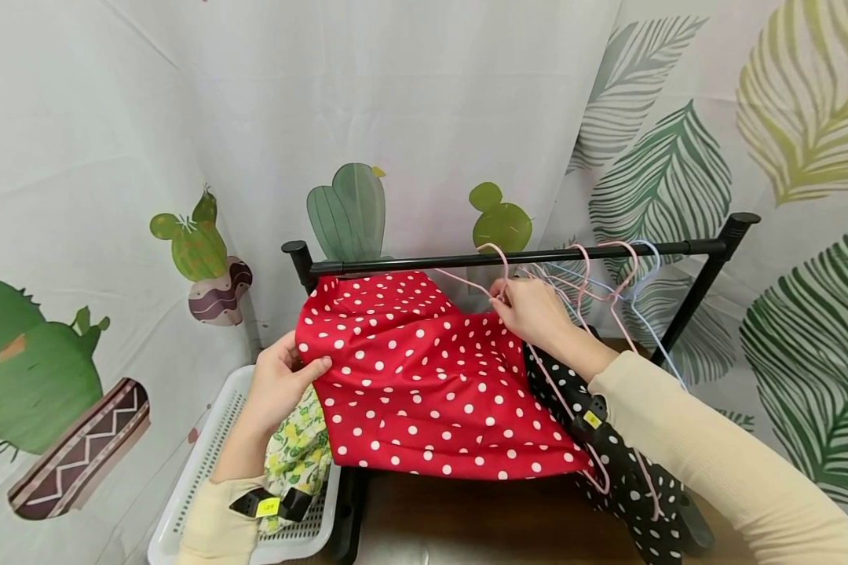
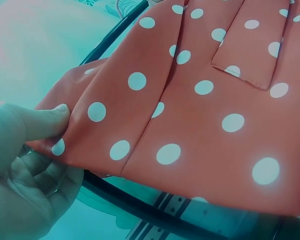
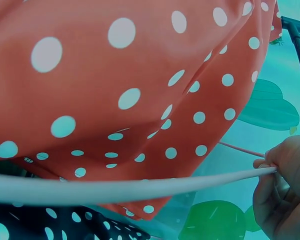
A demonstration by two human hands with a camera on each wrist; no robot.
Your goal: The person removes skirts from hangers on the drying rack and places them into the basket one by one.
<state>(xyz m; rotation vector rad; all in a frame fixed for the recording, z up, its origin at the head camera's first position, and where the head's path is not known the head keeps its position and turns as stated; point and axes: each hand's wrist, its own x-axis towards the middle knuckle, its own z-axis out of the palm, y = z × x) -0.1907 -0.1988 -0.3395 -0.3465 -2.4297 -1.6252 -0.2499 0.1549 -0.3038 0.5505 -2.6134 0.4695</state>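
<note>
A red garment with white polka dots hangs spread out in front of the rack, partly on a pink hanger. At its left edge my left hand pinches the cloth between thumb and fingers, which the left wrist view shows closely. My right hand grips the pink hanger just below its hook, by the rack's bar. In the right wrist view the hanger's arm runs from the fingers across the red cloth. How much of the hanger lies inside the garment is hidden.
Left of the rack stands a white basket with a yellow-and-green patterned garment. A black garment with white dots hangs behind my right forearm. More pink hangers and a blue hanger hang on the bar's right side.
</note>
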